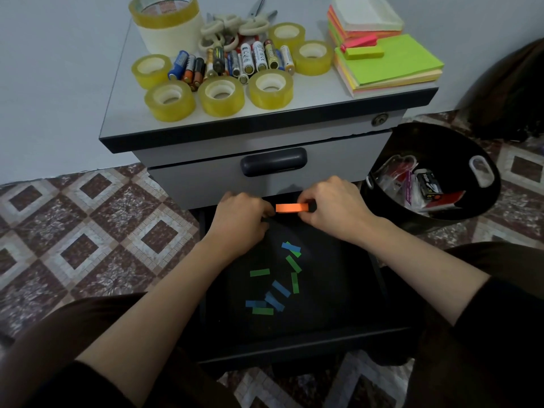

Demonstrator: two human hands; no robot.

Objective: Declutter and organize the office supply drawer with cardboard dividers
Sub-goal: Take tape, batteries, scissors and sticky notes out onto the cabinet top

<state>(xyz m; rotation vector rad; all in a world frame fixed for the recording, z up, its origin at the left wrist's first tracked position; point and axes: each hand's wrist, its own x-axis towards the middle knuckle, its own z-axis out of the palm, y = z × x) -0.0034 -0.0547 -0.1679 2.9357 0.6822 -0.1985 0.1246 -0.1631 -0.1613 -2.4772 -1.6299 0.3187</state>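
Presently held: orange strip (291, 207), crosswise above the drawer (294, 344), at its back.
Right hand (334, 207): pinched on one end.
Left hand (240, 214): curled at the other end, grip unclear.

Print is showing on the batteries (235, 61) and big tape roll (164, 19) atop the cabinet (323, 95), and on a small box (429, 184) in the bin (477, 160) beside it; none is coming through legibly.

An orange strip (291, 207) glows against the black drawer (338, 290), which is scattered with blue and green slips (281, 288). At twelve o'clock sit translucent yellow tape rolls (220, 95); at one o'clock, neon green, pink and orange note pads (388, 60). The floor tiles (88, 231) show maroon-and-white diamonds, possibly marbled.
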